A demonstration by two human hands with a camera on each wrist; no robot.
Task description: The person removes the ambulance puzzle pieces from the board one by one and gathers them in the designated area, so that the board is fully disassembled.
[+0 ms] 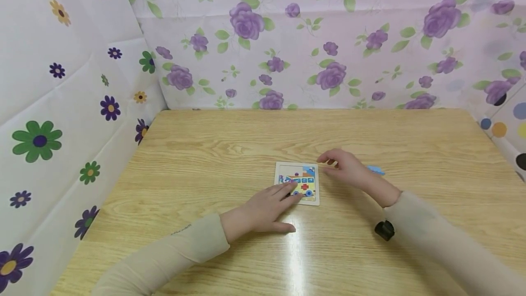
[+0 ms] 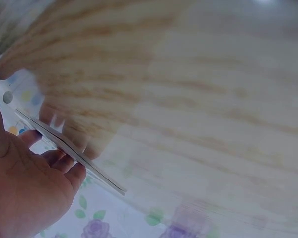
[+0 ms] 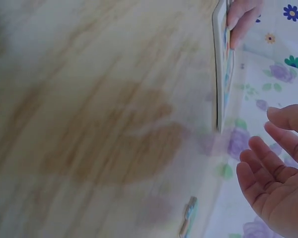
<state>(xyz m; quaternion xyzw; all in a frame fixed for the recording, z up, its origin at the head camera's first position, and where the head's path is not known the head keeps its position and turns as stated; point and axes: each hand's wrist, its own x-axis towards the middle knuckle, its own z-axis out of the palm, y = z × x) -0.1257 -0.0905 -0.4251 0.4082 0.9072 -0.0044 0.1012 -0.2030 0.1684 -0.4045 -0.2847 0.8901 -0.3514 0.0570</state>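
Note:
A square jigsaw puzzle in a pale tray (image 1: 289,169) lies on the wooden table (image 1: 205,150). Its picture is a yellow ambulance with a red cross and blue wheels; bare tray shows at the upper left. My left hand (image 1: 267,208) rests on the lower left of the puzzle, fingers extended and thumb out to the side, hiding that corner. Just off the puzzle's right edge, my right hand (image 1: 347,169) hovers with loosely bent fingers. Its palm and fingers (image 3: 260,171) hold nothing in the right wrist view. Behind that hand lies a blue puzzle piece (image 1: 376,169).
Below the right sleeve shows a small black device (image 1: 384,230). Flower-printed cloth (image 1: 246,58) hangs along the table's back edge, and more patterned cloth (image 1: 74,118) covers the left side. A bright glare streak crosses the table in front of the puzzle.

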